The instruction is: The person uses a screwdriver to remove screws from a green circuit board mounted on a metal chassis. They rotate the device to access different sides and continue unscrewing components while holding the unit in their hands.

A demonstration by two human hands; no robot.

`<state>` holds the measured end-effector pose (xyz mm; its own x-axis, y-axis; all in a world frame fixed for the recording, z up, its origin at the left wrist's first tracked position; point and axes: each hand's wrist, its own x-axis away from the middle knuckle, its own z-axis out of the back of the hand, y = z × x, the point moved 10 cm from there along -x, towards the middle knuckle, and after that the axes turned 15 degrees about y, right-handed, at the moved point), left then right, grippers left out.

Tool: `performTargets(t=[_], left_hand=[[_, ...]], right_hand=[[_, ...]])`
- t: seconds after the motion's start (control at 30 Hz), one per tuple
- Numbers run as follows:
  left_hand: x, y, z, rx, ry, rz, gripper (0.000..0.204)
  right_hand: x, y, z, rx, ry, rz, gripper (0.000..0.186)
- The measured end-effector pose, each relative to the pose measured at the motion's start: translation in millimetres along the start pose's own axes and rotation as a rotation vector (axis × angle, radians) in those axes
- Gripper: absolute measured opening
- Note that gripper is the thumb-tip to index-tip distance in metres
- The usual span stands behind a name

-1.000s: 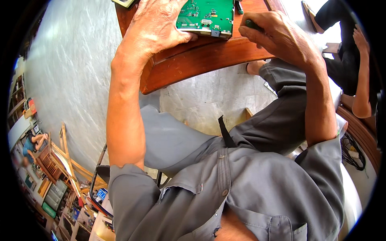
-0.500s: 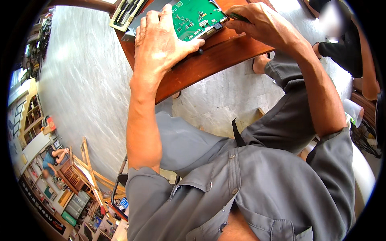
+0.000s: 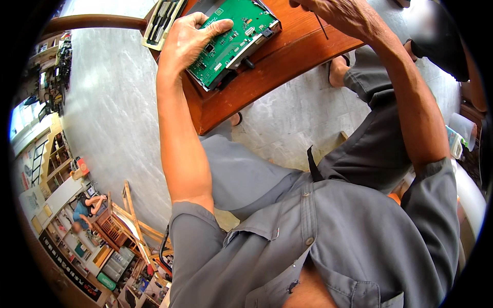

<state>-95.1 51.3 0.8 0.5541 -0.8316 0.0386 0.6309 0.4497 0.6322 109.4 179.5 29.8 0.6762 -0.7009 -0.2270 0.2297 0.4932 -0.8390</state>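
My left hand gripped the circuit unit — likely for steadiness — while my right hand held a thin-shafted tool.

Table before me. Circuit-board unit on table, toward left end. My left hand at unit's left side, thumb over board. Tool case beyond left hand, at table's left edge; tools inside. My right hand right of unit, apart from it; thin tool in it, over table. Co-worker beyond right forearm. Wooden frame well off to left.
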Motion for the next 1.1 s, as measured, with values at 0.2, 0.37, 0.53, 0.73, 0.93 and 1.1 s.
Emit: performTargets(t=[0.2,0.37,0.53,0.73,0.93,1.1], left_hand=[[-12.1,-13.0,-1.5,0.171,-0.009,0.044,0.045],[0.8,-13.3,5.8,0.281,0.033,0.092,0.042],[27.7,-26.3,14.5,0.47,0.079,0.295,0.038],[42.8,-40.2,13.0,0.545,0.045,0.369,0.037],[57.9,-33.5,3.4,0.76,0.063,0.408,0.034],[65.6,-26.8,10.6,0.886,0.093,0.412,0.034]], right_hand=[[-0.2,-6.9,28.6,0.003,0.135,0.005,0.054],[-0.7,-0.7,37.7,0.081,0.138,-0.06,0.056],[-3.9,-4.3,40.9,0.077,-0.036,-0.072,0.049],[-19.6,-1.2,3.6,-0.629,-1.11,0.369,0.038],[-10.8,-33.5,17.0,-0.287,-0.429,0.718,0.033],[51.0,-39.9,39.2,-0.185,0.122,0.094,0.038]])
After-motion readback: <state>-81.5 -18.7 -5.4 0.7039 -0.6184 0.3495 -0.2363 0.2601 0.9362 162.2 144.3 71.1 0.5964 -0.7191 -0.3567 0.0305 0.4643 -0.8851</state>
